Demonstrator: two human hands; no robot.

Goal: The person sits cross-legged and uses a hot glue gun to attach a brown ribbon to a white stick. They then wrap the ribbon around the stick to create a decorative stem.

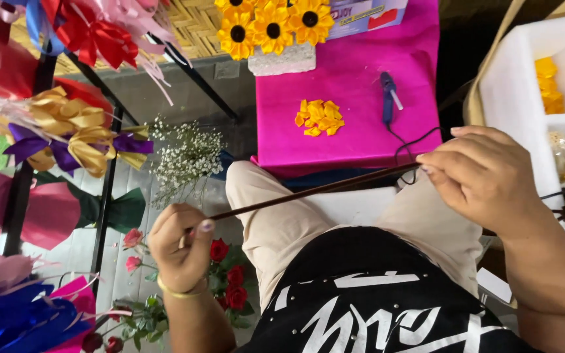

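Tension on the thin dark stick [308,191] looks like the main hazard: it spans the middle of the frame from lower left to upper right, above the person's lap, pinched at each end only. If either pinch slackens, the stick would likely tip or drop to the floor among the red roses [227,278]; if the two hands push toward each other, so slim a rod could bow or snap.

The left hand [179,247], at lower left centre, is curled into a loose fist, thumb pressed over the stick's lower end, wrist bent back with a gold bangle showing. The right hand [485,173], at right centre, is knuckles-up, fingers bunched and gripping the upper end.

A black cord [413,140] runs just beside that end and could snag it. The cord leads to a blue glue gun [388,97] lying on the pink counter [348,85], near a heap of yellow petals [320,117].
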